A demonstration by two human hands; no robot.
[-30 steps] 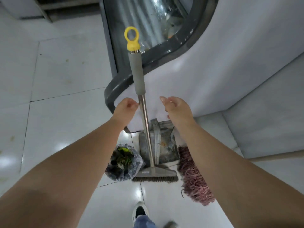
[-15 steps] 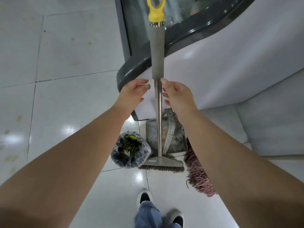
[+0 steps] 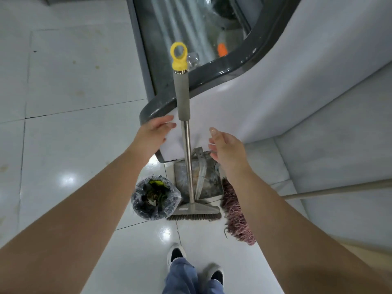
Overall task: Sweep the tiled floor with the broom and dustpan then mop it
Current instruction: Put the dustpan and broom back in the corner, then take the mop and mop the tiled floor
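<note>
The broom stands upright on its brush head, its metal pole topped by a grey sleeve and a yellow ring, leaning against the white cabinet. My left hand hovers just left of the pole with fingers extended, touching nothing. My right hand is to the right of the pole, fingers relaxed, also holding nothing. Behind the pole a metal dustpan leans upright against the cabinet. A reddish string mop head lies on the tiles at the right, its wooden handle running off to the right.
A small bin lined with a clear bag holds dark rubbish left of the brush head. A glass-topped chest cabinet with a dark rim fills the upper centre. White floor tiles spread to the left. My shoes stand at the bottom.
Both hands were right beside the pole half a second ago; now they have drawn apart from it, the right one farther. The broom stands on its own.
</note>
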